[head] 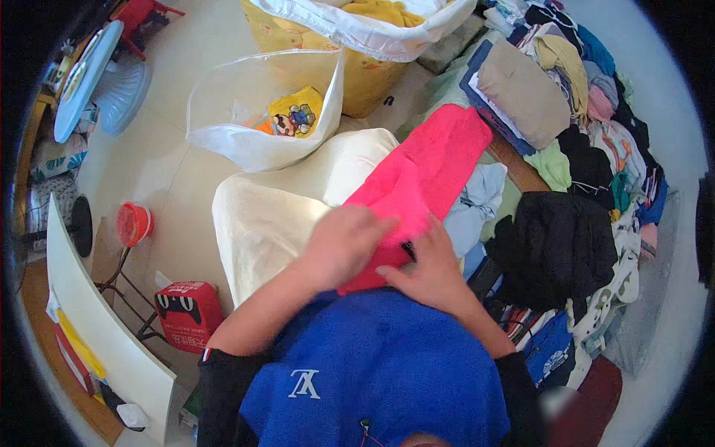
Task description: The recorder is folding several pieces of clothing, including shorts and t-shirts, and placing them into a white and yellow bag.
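A bright pink garment [430, 156] lies lengthwise over my lap, its near end against my blue shirt [380, 357]. My left hand [349, 240] is blurred over the garment's left edge; whether its fingers grip the cloth cannot be told. On the right side, my right hand [433, 268] rests on the near part of the pink cloth, thumb and fingers spread around a small black patch [409, 249]. Cream trousers [268, 223] cover my legs beneath the garment.
A clear zip bag [268, 151] with printed items stands ahead, before a yellow bag [368, 84] with a white rim. Folded clothes [525, 89] lie at upper right, beside a long heap of mixed clothes [600, 151]. A red box [190, 315] and a white tabletop [100, 335] are left.
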### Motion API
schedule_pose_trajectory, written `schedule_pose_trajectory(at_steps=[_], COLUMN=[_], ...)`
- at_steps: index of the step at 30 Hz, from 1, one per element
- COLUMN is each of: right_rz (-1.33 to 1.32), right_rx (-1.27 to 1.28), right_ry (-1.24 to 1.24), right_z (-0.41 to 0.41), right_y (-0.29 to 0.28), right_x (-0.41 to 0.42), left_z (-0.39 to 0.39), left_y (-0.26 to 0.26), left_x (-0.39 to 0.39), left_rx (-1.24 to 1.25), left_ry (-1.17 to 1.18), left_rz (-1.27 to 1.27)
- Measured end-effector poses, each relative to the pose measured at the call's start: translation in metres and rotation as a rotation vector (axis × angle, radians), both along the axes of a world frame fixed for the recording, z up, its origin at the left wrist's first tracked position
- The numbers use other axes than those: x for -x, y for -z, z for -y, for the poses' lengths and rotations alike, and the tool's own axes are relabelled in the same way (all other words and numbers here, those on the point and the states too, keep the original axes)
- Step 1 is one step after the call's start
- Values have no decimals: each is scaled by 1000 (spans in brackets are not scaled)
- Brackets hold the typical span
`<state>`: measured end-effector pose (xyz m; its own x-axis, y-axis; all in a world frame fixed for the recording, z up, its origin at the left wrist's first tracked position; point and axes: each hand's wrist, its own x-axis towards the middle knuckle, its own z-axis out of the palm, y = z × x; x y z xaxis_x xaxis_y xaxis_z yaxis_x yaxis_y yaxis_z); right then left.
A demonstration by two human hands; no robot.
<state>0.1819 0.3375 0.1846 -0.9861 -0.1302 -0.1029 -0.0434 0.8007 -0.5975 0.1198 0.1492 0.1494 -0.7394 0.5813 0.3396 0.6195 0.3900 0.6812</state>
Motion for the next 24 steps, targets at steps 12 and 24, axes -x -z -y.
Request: schedule_pose_trajectory(at_steps=[12,24], right_rz=[65,-104], right_rx=[77,128], right_ry=[268,28], right_z=[-67,-49], right_y=[-10,-11], right_x=[7,19], left_z=[29,36], left_y=[10,8], left_x=[-33,-31], left_rx=[-125,-472], left_ry=[28,-130], left_rz=[184,1437])
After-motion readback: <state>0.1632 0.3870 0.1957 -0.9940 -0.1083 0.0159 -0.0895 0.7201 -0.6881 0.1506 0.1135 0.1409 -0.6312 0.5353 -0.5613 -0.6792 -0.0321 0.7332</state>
